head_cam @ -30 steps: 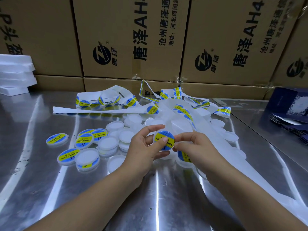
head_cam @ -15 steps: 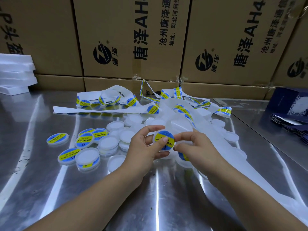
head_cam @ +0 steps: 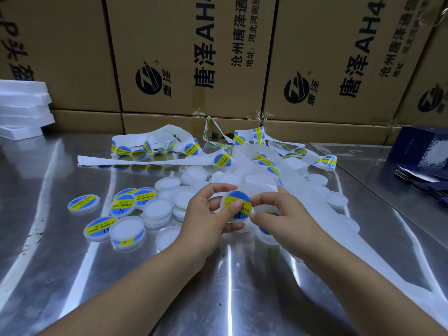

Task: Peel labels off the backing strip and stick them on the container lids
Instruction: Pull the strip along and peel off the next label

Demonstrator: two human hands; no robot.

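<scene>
At the centre of the frame the left hand (head_cam: 206, 214) gripped a round white lid (head_cam: 243, 210) above the steel counter (head_cam: 72, 275), its thumb pressing on the blue and yellow label (head_cam: 238, 197) across the top. The right hand (head_cam: 278, 214) pinched the lid's right edge with curled fingers. The backing strip (head_cam: 150, 161) lay tangled in the upper middle, labelled lids (head_cam: 122, 207) at centre left, cardboard boxes (head_cam: 181, 57) behind.

Your forearms (head_cam: 145, 287) are bare to the lower edge of the frame. Your left hand (head_cam: 206, 219) and right hand (head_cam: 286, 214) are bare, nails short.
</scene>
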